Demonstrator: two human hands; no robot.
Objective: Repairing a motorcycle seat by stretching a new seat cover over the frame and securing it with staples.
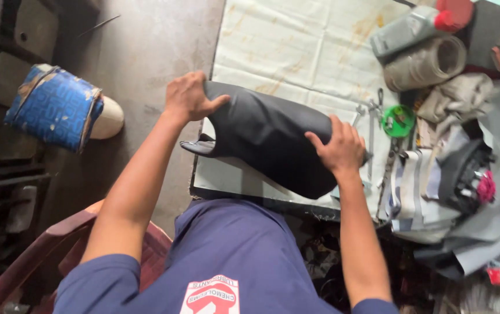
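- Grey concrete floor (145, 52) fills the far left of the scene, and a low desk (296, 46) with a stained white sheet on top sits to the right of it.
- On the floor at the far left lies a blue patterned seat (52, 107) with a cream underside, tipped on its side.
- Near the bottom left is the arm of a dark red chair (58, 232).
- The left hand (189, 97) is wrapped over the left, far end of a black seat cover (267, 139). Its thumb presses on top and its fingers curl over the edge, so this grip is closed on the cover.
- The black seat cover lies on the near edge of the desk, right in front of the person. It is smooth and dark, with a bent flap poking out at its left end.
- The right hand (338, 148) presses on the right end of the cover, fingers bent down onto it, so this grip holds the cover too.
- Just right of that hand lie metal tools (371, 125) and a small green round thing (398, 120).
- Far right on the desk sit a grey bottle (404, 32) with a red cap and a roll of grey tape (427, 63).
- Near right is a messy pile of grey cloth pieces (482, 197).
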